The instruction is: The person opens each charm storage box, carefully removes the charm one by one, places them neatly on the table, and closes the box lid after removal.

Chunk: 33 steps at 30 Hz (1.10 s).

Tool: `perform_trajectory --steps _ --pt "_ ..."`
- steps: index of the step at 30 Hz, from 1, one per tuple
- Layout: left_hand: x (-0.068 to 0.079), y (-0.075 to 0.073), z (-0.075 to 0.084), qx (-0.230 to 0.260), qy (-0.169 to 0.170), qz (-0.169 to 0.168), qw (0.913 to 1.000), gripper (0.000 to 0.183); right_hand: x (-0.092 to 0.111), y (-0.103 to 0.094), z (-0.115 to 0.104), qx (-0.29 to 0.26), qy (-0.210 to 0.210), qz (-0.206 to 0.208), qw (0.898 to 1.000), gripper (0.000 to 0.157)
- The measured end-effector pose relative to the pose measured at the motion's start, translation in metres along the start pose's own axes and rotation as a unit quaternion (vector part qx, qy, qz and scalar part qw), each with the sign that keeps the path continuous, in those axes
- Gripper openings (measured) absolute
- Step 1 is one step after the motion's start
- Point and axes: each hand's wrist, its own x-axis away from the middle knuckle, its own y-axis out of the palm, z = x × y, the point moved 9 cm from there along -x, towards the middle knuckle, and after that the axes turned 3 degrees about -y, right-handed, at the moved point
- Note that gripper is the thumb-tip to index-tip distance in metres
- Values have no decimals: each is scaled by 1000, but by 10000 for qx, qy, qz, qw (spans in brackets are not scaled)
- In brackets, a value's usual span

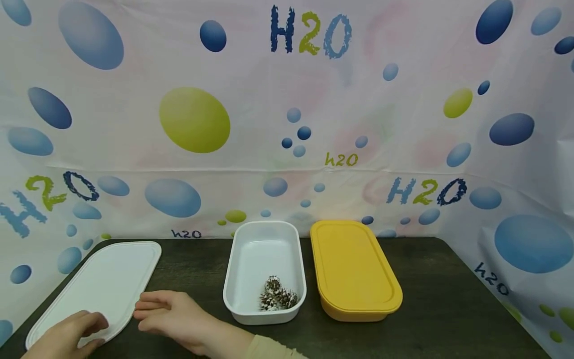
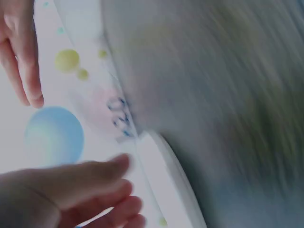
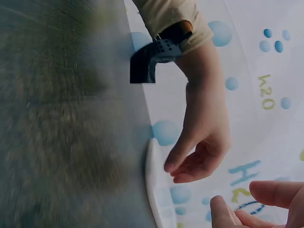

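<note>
A flat white lid (image 1: 103, 279) with rounded corners lies on the dark table at the left. Over its near end is my left hand (image 1: 67, 331), fingers loosely bent and holding nothing. My right hand (image 1: 172, 316) hovers by the lid's right edge, its fingers fairly straight and its palm side toward the left hand. In the left wrist view the lid (image 2: 171, 185) shows as a white rim beyond the left hand (image 2: 76, 194). The right wrist view has the left hand (image 3: 206, 137) hanging near the lid's rim (image 3: 152, 180), with fingers of the right hand (image 3: 266, 206) at the lower corner.
Mid-table stands a white rectangular container (image 1: 255, 259), with several white-tipped pine cones (image 1: 275, 294) at its near end. Right of it is a yellow container with a yellow lid (image 1: 354, 264). A printed backdrop (image 1: 269, 99) rises behind the dark table (image 1: 444, 299).
</note>
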Motion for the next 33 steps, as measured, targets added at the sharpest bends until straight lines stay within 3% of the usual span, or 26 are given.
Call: perform_trajectory --steps 5,10,14,19,25,33 --pt "6 -23 45 544 -18 1005 9934 19 18 -22 -21 568 -424 -111 9974 39" --pt "20 -45 92 1062 357 2229 9684 20 37 -43 -36 945 -716 -78 9929 39" --pt "26 -53 121 1570 571 2707 9480 24 52 -54 -46 1098 -803 0 9907 39" --pt "29 -53 153 2165 770 2956 9272 29 70 -66 -57 1405 -925 94 9857 37" --pt "26 -48 187 2684 945 3017 9100 29 86 -86 -68 1613 -1070 327 9805 37" --pt "21 -44 226 3208 1444 3068 8844 33 107 -117 -82 2109 -1256 745 9665 39"
